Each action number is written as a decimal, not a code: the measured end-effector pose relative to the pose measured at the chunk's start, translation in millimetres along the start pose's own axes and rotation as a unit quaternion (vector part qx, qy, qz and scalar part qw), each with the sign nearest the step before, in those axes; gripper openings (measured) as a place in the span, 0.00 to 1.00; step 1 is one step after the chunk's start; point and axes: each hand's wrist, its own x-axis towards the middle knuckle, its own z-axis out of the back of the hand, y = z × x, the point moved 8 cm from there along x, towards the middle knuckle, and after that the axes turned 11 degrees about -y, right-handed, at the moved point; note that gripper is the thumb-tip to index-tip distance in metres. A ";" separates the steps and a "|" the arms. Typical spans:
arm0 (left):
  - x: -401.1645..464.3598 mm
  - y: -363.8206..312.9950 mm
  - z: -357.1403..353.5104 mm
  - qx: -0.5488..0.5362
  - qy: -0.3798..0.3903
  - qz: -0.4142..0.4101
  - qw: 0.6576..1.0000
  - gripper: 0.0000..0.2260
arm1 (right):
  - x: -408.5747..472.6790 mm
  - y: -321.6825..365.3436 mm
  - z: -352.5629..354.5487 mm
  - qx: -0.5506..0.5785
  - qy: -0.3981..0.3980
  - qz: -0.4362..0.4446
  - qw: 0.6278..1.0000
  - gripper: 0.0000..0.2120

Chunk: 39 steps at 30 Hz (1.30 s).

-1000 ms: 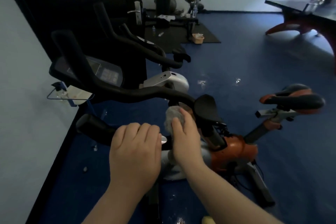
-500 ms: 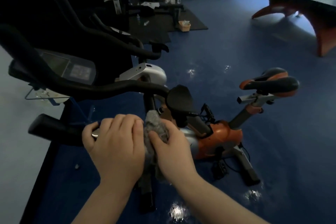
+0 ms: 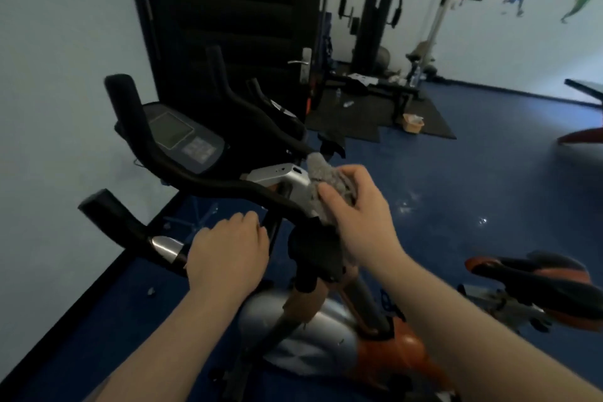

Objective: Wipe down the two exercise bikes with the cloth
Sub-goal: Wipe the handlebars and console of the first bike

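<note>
On the near bike's handlebar (image 3: 228, 188), right end, I see the crumpled grey cloth (image 3: 329, 181) bunched in my right hand (image 3: 357, 215), fingers closed around it; my left hand (image 3: 228, 254) grips the handlebar's lower bar.

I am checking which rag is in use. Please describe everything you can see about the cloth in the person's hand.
The cloth is grey and looks fuzzy, like thick terry or microfibre, bunched into a crumpled wad, not spread flat. The right hand grips it from above, fingers curled over it. A rounded end sticks out past the fingers toward the door. It is pressed against the right end of the near bike's black handlebar, beside a silver bracket. Whether it is damp cannot be told.
</note>
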 end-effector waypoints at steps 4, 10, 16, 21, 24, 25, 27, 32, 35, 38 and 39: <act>-3.9 -1.0 -1.6 0.044 -0.017 -0.024 0.999 0.10 | 64.4 -11.2 -48.0 -0.145 0.073 0.069 0.984 0.13; -1.3 -6.3 -1.6 0.063 -0.017 -0.044 0.997 0.10 | 93.1 -43.1 -125.8 -0.292 0.146 0.119 0.938 0.15; -0.2 -7.6 -2.4 0.063 -0.009 -0.050 0.997 0.11 | 80.0 -69.0 -120.1 -0.154 0.282 0.058 0.945 0.07; -1.5 -9.4 -1.3 0.075 -0.005 -0.055 0.996 0.10 | 82.0 -55.6 -125.8 -0.255 0.185 0.119 0.942 0.13; -1.8 -9.9 0.5 0.072 -0.003 -0.061 0.996 0.10 | 74.1 -57.5 -124.2 -0.177 0.294 0.084 0.936 0.13; -1.6 -9.8 0.7 0.069 -0.002 -0.060 0.996 0.10 | 76.5 -58.0 -123.0 -0.184 0.330 0.068 0.923 0.14; -1.2 -9.2 0.7 0.067 0.002 -0.056 0.996 0.10 | 82.5 -53.3 -123.6 -0.239 0.373 0.067 0.894 0.16; -3.2 -7.5 -0.2 0.030 0.005 -0.046 0.998 0.08 | 86.0 -19.3 -112.4 -0.055 0.263 0.070 0.961 0.09; -2.3 -3.6 14.0 -0.091 -0.026 -0.009 0.995 0.04 | 77.8 28.5 -127.9 0.011 0.237 0.162 0.958 0.10; 3.0 11.5 38.4 -0.234 -0.080 0.034 0.968 0.07 | 63.9 88.5 -174.1 0.034 0.279 0.284 0.917 0.13; 4.4 18.6 45.8 -0.230 -0.094 0.028 0.968 0.06 | 54.0 99.2 -189.1 0.027 0.311 0.315 0.896 0.14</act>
